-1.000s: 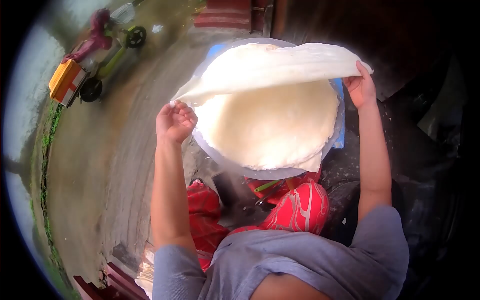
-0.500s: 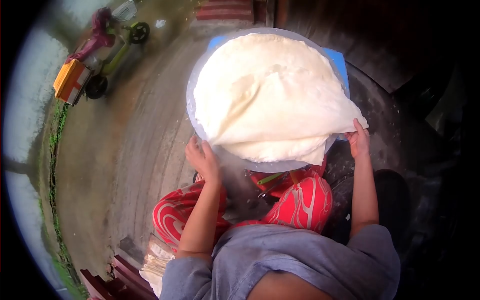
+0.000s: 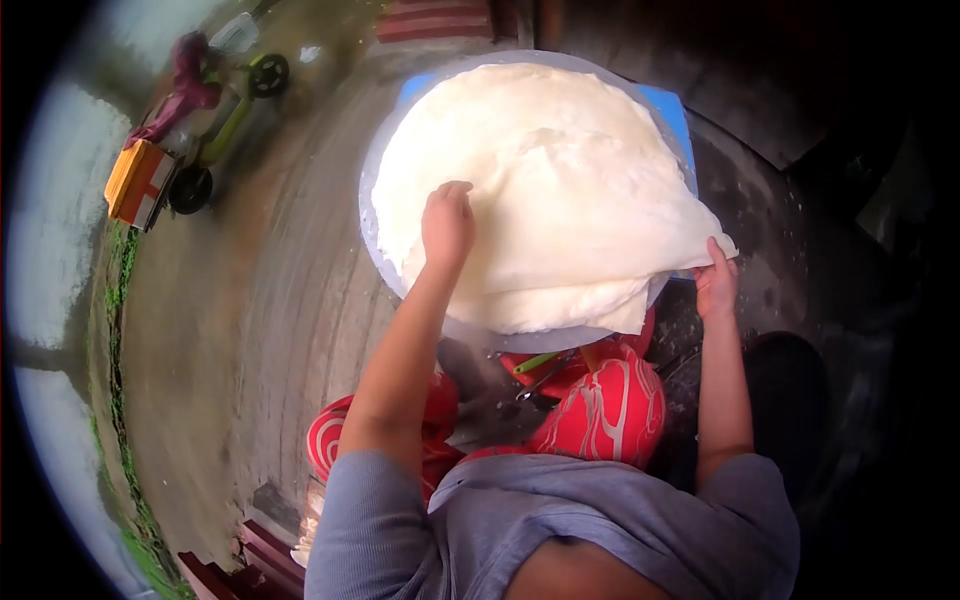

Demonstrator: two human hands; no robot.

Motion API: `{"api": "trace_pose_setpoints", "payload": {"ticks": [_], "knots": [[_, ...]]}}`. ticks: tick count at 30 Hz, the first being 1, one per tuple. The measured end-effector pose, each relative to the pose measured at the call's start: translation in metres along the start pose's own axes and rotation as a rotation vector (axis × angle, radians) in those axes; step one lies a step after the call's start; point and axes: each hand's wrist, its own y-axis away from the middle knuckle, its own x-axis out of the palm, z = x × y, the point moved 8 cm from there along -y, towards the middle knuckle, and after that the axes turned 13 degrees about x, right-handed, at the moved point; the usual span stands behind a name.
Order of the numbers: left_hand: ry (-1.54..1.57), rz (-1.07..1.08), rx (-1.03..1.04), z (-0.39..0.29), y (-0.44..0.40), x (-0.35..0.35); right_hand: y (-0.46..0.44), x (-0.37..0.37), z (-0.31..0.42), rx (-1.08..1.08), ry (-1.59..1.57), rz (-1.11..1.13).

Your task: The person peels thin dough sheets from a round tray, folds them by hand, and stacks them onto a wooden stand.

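A wide, pale sheet that looks like dough covers most of a round, whitish board in front of me. Its near side lies in layers, with a straight folded edge running across. My right hand pinches the sheet's right corner, which sticks out past the board's rim. Over the left part of the sheet is my left hand, its fingers curled together near the surface. Whether it grips a bit of the sheet is hidden by the hand itself.
Under the board a blue surface shows. Below its near rim, by my knees, sits a red container with a green-handled tool. A green scooter and an orange box stand at the far left. Dark red steps are at the back.
My left hand has moved from the board's near-left rim up and inward over the sheet, and its fingers have closed. My right hand keeps its pinch on the corner.
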Motion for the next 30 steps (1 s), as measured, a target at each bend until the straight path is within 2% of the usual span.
{"api": "trace_pose_setpoints", "payload": {"ticks": [1,4,7,8,10,13,14,15,17,19,20,22,23,25,27,29,30], "knots": [[0.003,0.004,0.001,0.003,-0.005,0.007,0.000,0.001,0.000,0.006,-0.010,0.001],[-0.172,0.255,0.014,0.007,-0.018,0.032,0.000,0.001,-0.002,0.029,-0.007,0.025],[-0.195,0.387,-0.037,0.015,-0.019,0.047,0.006,0.005,-0.001,0.043,0.011,0.031],[-0.192,0.395,-0.033,0.018,-0.020,0.049,0.008,0.004,-0.002,0.046,0.008,0.023],[-0.100,0.222,-0.091,0.031,-0.028,0.038,0.009,0.008,0.001,0.006,0.014,0.039],[-0.026,0.054,-0.269,0.053,-0.037,0.021,0.006,0.006,-0.002,-0.015,0.058,-0.008],[-0.057,0.156,-0.309,0.058,-0.038,0.025,0.006,0.005,-0.003,-0.017,0.058,-0.010],[-0.055,0.156,-0.308,0.057,-0.036,0.028,0.005,0.004,-0.004,-0.008,0.057,-0.016],[-0.249,0.152,-0.265,0.050,-0.029,0.029,0.006,0.006,-0.004,0.001,0.054,-0.022],[-0.334,0.013,0.010,-0.005,-0.033,0.017,0.011,0.012,-0.005,0.042,0.007,0.022],[-0.255,-0.018,0.158,-0.036,-0.029,0.018,0.014,0.014,-0.007,0.040,0.002,0.015],[0.024,0.220,0.328,-0.089,-0.014,0.040,0.019,0.019,-0.012,0.065,0.041,0.003],[0.004,0.378,0.403,-0.109,-0.004,0.053,0.019,0.019,-0.013,0.061,0.043,0.000],[-0.039,0.516,0.522,-0.121,0.008,0.078,0.017,0.021,-0.022,0.106,0.180,0.034],[-0.137,0.707,0.473,-0.095,0.010,0.106,0.014,0.019,-0.023,0.113,0.178,0.010],[-0.119,0.627,0.537,-0.083,-0.006,0.107,0.014,0.015,-0.017,0.061,0.110,-0.046],[-0.058,0.561,0.478,-0.077,-0.021,0.103,0.014,0.015,-0.016,0.053,0.107,-0.047]]}}
